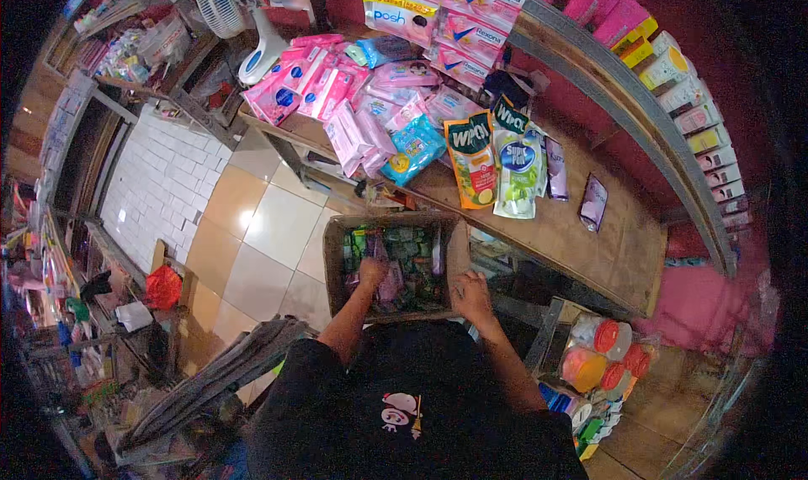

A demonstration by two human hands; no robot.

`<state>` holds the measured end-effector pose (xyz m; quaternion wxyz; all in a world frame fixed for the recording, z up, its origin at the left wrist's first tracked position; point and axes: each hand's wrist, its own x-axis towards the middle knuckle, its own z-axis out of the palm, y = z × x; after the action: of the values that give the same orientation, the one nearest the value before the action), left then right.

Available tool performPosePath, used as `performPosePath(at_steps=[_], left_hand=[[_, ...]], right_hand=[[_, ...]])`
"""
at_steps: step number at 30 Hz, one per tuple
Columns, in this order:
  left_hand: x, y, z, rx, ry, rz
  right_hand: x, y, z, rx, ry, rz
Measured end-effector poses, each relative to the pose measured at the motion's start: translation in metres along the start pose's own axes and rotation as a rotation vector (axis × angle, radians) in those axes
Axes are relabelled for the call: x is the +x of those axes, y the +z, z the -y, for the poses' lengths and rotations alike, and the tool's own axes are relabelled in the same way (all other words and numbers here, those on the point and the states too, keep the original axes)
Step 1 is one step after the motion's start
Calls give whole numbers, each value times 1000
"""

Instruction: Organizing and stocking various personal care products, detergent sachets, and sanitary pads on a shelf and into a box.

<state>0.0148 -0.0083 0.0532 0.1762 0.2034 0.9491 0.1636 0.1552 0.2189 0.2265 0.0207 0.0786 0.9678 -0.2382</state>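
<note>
In front of my body stands a cardboard box (459, 249) holding many small green packs (407, 243) and a few purple packets. My left hand (374, 272) reaches into its left half, fingers closed around what looks like a purple packet (377, 245). Another purple packet (391, 283) lies just beside that hand. A slim light purple pack (437, 256) stands against the inner right wall. My right hand (470, 294) is at the box's right edge with its fingers curled; whether it grips the cardboard cannot be made out.
Beyond the box, a wooden counter (606, 253) carries Wipol pouches (469, 158), a Super Pell pouch (516, 171), purple sachets (593, 202) and piled pink packs (328, 92). A white fan (262, 48) stands farther left. Red-lidded jars (606, 335) sit to the right.
</note>
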Motion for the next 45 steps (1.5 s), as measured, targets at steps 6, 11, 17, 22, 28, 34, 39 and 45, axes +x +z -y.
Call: performPosePath(at_steps=[6, 11, 17, 22, 28, 34, 39, 45], left_hand=[[4, 16, 75, -241, -373, -239], [19, -16, 54, -381, -250, -64], [36, 48, 69, 262, 228, 337], [28, 76, 65, -1420, -399, 292], [32, -8, 26, -1273, -233, 603], [11, 60, 68, -1203, -501, 811], [-13, 17, 3, -754, 259, 495], [-33, 23, 53, -1084, 584, 319]], right_hand=[[12, 8, 23, 96, 70, 27], [7, 5, 19, 27, 12, -116], [11, 9, 21, 30, 10, -109], [10, 7, 31, 15, -16, -96], [-1, 9, 25, -63, 72, -83], [4, 2, 33, -9, 209, 6], [-3, -3, 7, 83, 210, -101], [39, -52, -26, 507, 281, -365]])
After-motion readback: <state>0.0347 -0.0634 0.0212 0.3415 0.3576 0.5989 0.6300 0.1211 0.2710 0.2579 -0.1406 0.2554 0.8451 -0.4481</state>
